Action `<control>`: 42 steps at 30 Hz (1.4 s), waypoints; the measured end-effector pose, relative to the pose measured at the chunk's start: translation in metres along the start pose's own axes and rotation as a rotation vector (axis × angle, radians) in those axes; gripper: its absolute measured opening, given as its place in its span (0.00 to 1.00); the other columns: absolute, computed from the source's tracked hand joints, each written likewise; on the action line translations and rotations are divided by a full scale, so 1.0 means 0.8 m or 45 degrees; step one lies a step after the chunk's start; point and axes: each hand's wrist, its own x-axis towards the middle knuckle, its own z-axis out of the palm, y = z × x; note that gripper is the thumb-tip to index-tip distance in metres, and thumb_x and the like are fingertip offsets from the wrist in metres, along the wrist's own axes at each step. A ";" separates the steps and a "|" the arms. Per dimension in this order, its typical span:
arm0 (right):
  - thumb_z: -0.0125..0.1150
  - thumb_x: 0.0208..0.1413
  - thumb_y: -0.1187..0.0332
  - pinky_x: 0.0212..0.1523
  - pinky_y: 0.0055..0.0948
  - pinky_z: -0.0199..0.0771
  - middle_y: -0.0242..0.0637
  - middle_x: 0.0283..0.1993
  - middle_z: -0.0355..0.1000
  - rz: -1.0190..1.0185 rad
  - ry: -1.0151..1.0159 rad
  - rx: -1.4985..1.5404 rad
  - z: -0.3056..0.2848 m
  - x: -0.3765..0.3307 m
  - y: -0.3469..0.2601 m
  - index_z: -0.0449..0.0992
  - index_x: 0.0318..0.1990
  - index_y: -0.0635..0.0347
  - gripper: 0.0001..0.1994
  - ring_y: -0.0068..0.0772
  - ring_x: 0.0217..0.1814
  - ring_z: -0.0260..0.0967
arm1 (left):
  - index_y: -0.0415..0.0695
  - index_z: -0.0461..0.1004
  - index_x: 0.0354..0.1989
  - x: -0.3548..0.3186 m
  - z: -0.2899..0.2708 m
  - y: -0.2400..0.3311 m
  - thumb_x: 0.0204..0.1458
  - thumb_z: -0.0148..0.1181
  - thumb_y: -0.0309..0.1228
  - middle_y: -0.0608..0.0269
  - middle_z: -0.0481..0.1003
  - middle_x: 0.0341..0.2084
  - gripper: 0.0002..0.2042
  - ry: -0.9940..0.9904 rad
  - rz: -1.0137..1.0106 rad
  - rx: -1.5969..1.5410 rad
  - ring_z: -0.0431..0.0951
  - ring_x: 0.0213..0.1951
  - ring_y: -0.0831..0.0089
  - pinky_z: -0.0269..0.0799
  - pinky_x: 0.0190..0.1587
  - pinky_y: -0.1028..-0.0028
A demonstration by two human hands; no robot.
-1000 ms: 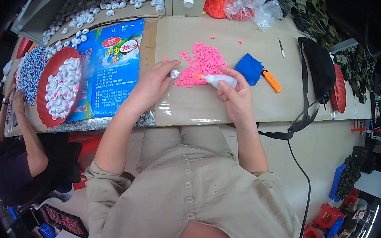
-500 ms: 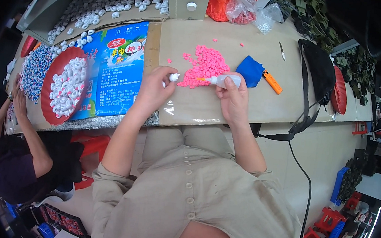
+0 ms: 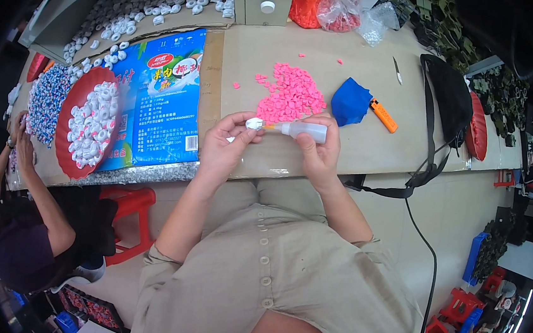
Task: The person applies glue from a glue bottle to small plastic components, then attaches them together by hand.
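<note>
Between its thumb and fingers, my left hand (image 3: 227, 141) pinches a small white piece (image 3: 254, 123); another bit of white shows lower in that hand. My right hand (image 3: 319, 155) is closed around a white squeeze bottle (image 3: 306, 131) lying almost level. The bottle's thin orange-yellow tip points left and meets or nearly meets the white piece; I cannot tell if they touch. Just beyond both hands lies a pile of small pink pieces (image 3: 291, 92) on the brown-covered table (image 3: 261, 156).
Left stands a red dish (image 3: 64, 142) of white pieces with pink marks, on blue printed cardboard (image 3: 164, 100). Right are a blue cloth (image 3: 350, 102), an orange cutter (image 3: 384, 116), a thin blade (image 3: 397, 70) and a black bag (image 3: 445, 96). A co-worker (image 3: 33, 228) sits at far left.
Both hands have come nearer to me, the left one shifting right. The bottle's tip has left the pink pile and is now at the white piece.
</note>
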 end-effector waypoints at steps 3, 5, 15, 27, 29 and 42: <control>0.55 0.47 0.71 0.35 0.23 0.60 0.38 0.32 0.61 -0.089 -0.007 -0.087 0.000 0.000 -0.001 0.61 0.36 0.64 0.12 0.27 0.34 0.59 | 0.34 0.63 0.43 -0.002 0.003 0.001 0.48 0.49 0.21 0.58 0.72 0.32 0.12 -0.008 0.004 0.034 0.73 0.35 0.74 0.70 0.38 0.79; 0.56 0.46 0.71 0.34 0.23 0.60 0.38 0.32 0.61 -0.084 0.013 -0.077 0.000 0.001 -0.001 0.61 0.36 0.64 0.12 0.28 0.33 0.58 | 0.34 0.63 0.43 -0.002 0.004 0.000 0.49 0.49 0.21 0.57 0.71 0.33 0.12 -0.010 0.014 0.058 0.73 0.36 0.74 0.70 0.38 0.79; 0.57 0.45 0.70 0.32 0.24 0.60 0.38 0.31 0.61 -0.155 -0.013 -0.185 0.000 -0.001 0.003 0.61 0.35 0.64 0.12 0.29 0.31 0.57 | 0.34 0.62 0.42 -0.002 0.004 0.000 0.48 0.48 0.20 0.58 0.70 0.34 0.12 -0.041 0.010 0.051 0.72 0.38 0.74 0.70 0.38 0.79; 0.57 0.45 0.71 0.31 0.26 0.60 0.38 0.31 0.62 -0.198 -0.042 -0.223 -0.002 0.001 0.005 0.61 0.35 0.64 0.13 0.30 0.31 0.57 | 0.34 0.61 0.42 -0.001 0.005 -0.002 0.49 0.47 0.20 0.56 0.71 0.34 0.11 -0.041 0.005 0.109 0.73 0.36 0.75 0.69 0.39 0.79; 0.57 0.45 0.71 0.31 0.26 0.60 0.38 0.31 0.62 -0.201 -0.052 -0.227 -0.001 0.002 0.004 0.61 0.35 0.64 0.13 0.30 0.31 0.57 | 0.34 0.61 0.42 -0.001 0.004 -0.002 0.49 0.47 0.20 0.56 0.71 0.34 0.11 -0.046 0.013 0.116 0.73 0.36 0.75 0.69 0.39 0.79; 0.54 0.48 0.71 0.35 0.22 0.60 0.40 0.33 0.61 -0.311 -0.070 -0.358 0.001 -0.001 -0.002 0.60 0.36 0.64 0.11 0.26 0.33 0.57 | 0.33 0.62 0.42 -0.003 0.006 0.002 0.48 0.48 0.20 0.56 0.72 0.31 0.11 -0.023 -0.019 0.106 0.73 0.35 0.74 0.70 0.37 0.79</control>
